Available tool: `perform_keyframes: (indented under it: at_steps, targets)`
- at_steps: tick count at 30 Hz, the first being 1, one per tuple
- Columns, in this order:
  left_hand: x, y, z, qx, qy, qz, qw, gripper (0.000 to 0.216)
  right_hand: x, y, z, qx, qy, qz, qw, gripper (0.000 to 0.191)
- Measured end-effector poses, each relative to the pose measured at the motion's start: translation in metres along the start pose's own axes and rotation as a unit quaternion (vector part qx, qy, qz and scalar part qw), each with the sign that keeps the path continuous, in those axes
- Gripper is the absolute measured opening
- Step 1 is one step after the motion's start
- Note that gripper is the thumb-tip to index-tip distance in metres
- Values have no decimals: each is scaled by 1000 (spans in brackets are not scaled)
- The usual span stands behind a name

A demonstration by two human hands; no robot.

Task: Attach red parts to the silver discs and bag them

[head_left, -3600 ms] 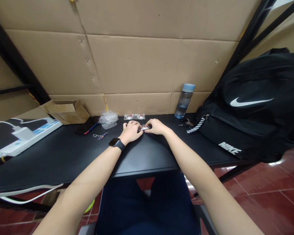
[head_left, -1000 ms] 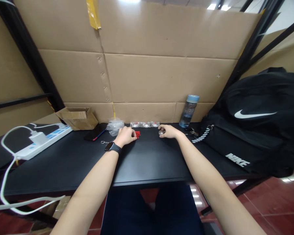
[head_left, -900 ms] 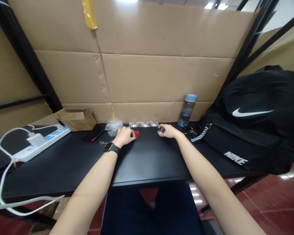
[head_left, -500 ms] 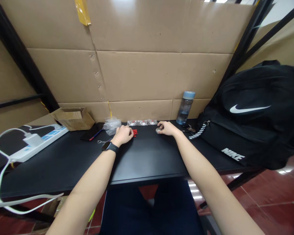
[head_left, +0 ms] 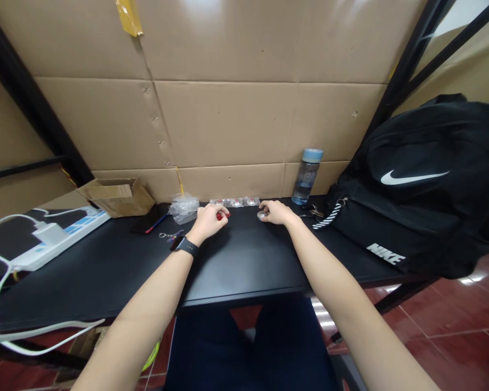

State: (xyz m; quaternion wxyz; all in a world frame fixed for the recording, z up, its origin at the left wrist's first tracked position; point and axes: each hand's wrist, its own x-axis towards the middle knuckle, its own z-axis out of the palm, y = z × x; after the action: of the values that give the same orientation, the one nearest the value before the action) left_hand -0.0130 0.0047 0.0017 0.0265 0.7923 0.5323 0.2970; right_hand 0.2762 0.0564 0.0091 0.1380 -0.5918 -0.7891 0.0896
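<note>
The back of the scene is closed off by a creased cardboard wall (head_left: pixel 224 114), and in front of it a black worktop (head_left: pixel 244 266) is spread. Much of the right end is taken up by a black backpack (head_left: pixel 424 217), by which that side is blocked. At the far left a white power strip (head_left: pixel 83 225) is laid, with a plug seated in it and white cables trailed over the edge. Just behind it an open cardboard box (head_left: pixel 116 196) is placed against the wall. Between the backpack and the hands, a blue-capped bottle (head_left: pixel 305 179) is stood near the wall.

The left hand (head_left: pixel 209 221) and the right hand (head_left: pixel 277 212) are held apart over the middle of the worktop. Behind the left hand, crumpled plastic bags (head_left: pixel 185 209) are heaped, with a dark phone (head_left: pixel 144 221) left beside them. A row of clear packets (head_left: pixel 235 202) is lined along the wall, its left end partly hidden by the left hand. Keys (head_left: pixel 315 211) are left near the backpack, and a keychain (head_left: pixel 163 235) is seen near the left wrist. A small round piece (head_left: pixel 261 215) is pinched in the right grip, by thumb and fingertips. A red cord (head_left: pixel 222 215), mostly covered, is pinched in the left grip.
</note>
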Motion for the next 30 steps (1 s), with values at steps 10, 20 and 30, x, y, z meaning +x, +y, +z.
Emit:
perform_keyframes:
  at_steps: [10,20,30]
  targets:
    - [2,-4,8,30,16,-6,999,15,0,1,-3,47,36,-29,998,48]
    - [-1,18,4,4,90,43,995,18,4,-23,11,279,51,-150,947,51]
    - [-6,29,8,26,178,36,983,15,-15,-67,9,518,8,-226,825,61]
